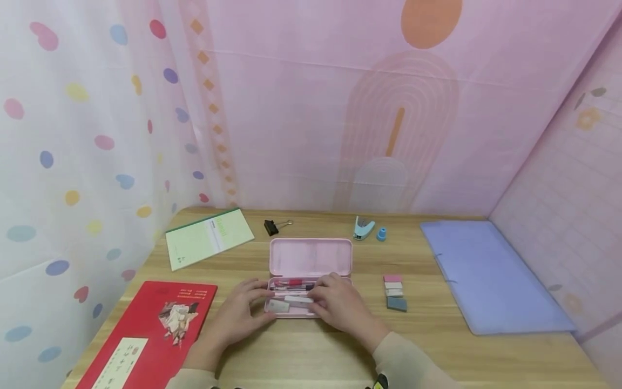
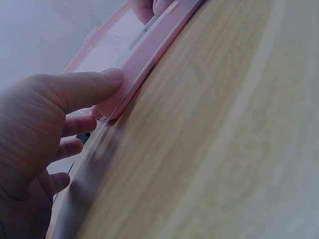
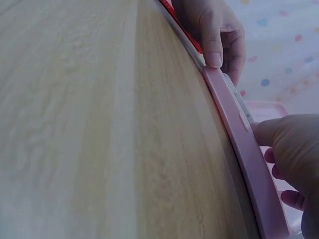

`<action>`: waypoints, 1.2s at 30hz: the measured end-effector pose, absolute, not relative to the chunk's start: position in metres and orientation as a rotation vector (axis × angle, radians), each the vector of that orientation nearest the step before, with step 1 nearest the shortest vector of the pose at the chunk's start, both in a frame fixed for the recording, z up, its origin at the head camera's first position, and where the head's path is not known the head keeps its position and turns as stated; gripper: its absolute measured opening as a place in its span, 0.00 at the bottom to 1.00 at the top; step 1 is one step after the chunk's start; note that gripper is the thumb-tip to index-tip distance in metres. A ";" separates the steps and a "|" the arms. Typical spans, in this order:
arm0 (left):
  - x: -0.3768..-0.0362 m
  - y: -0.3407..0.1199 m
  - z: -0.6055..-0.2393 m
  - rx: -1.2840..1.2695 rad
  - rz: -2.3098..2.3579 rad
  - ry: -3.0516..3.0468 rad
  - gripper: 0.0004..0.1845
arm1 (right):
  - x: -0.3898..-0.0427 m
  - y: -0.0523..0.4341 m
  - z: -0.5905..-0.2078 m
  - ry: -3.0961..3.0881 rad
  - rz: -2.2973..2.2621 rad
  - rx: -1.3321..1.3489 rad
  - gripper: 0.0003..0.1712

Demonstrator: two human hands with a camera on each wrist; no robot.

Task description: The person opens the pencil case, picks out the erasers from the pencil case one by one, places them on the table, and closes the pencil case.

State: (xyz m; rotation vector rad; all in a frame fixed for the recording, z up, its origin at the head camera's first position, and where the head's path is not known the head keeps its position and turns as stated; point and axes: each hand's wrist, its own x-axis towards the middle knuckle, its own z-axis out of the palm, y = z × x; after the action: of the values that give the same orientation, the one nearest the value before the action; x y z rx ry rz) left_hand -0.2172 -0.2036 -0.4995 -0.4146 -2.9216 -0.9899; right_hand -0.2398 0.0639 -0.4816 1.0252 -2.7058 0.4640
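An open pink pencil case (image 1: 311, 258) lies on the table with its lid tipped back. Several pens, one with a red part (image 1: 295, 282), lie along its rear. In front of them are a whitish eraser (image 1: 278, 306) and a longer white block (image 1: 298, 300). My left hand (image 1: 243, 310) holds the case's left end, thumb at the front corner (image 2: 107, 84). Reaching into the case from the right, my right hand (image 1: 342, 302) pinches the right end of the white block between thumb and fingers. Those fingertips partly hide the block and the pens behind.
At left lie a red book (image 1: 150, 329) and a green notepad (image 1: 209, 237). Behind the case are a black binder clip (image 1: 272, 227), a light-blue stapler-like tool (image 1: 363, 228) and a small blue item (image 1: 381, 234). Several small blocks (image 1: 395, 292) and a blue folder (image 1: 495, 275) lie right.
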 end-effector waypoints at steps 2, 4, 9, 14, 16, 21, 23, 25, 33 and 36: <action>-0.217 -0.204 -0.500 -0.423 -0.990 -2.912 0.23 | -0.240 0.062 -0.481 -2.716 0.447 1.015 0.11; -0.216 -0.204 -0.500 -0.432 -0.988 -2.904 0.23 | -0.239 0.061 -0.481 -2.716 0.436 1.010 0.11; -0.218 -0.205 -0.503 -0.459 -0.969 -2.888 0.23 | -0.237 0.065 -0.482 -2.663 0.469 1.015 0.11; -0.220 -0.204 -0.504 -0.473 -0.952 -2.880 0.24 | -0.232 0.074 -0.479 -2.592 0.569 0.994 0.09; -0.220 -0.204 -0.503 -0.468 -0.954 -2.883 0.24 | -0.230 0.079 -0.478 -2.564 0.601 0.989 0.08; -0.219 -0.205 -0.503 -0.451 -0.962 -2.903 0.24 | -0.224 0.093 -0.477 -2.554 0.705 1.008 0.08; -0.219 -0.206 -0.503 -0.451 -0.955 -2.909 0.24 | -0.223 0.098 -0.479 -2.581 0.760 1.011 0.08; -0.219 -0.206 -0.502 -0.442 -0.953 -2.913 0.24 | -0.222 0.101 -0.480 -2.614 0.807 1.015 0.10; -0.219 -0.207 -0.503 -0.476 -0.968 -2.876 0.23 | -0.225 0.108 -0.483 -2.565 0.640 1.086 0.18; -0.219 -0.206 -0.503 -0.494 -0.957 -2.866 0.23 | -0.230 0.114 -0.484 -2.425 0.437 1.156 0.18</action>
State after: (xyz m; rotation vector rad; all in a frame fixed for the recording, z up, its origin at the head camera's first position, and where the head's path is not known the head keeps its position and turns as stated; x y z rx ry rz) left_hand -0.2194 -0.2061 -0.5031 -0.4937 -2.8663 -0.9570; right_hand -0.2302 0.1137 -0.4839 1.1558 -2.4255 0.4371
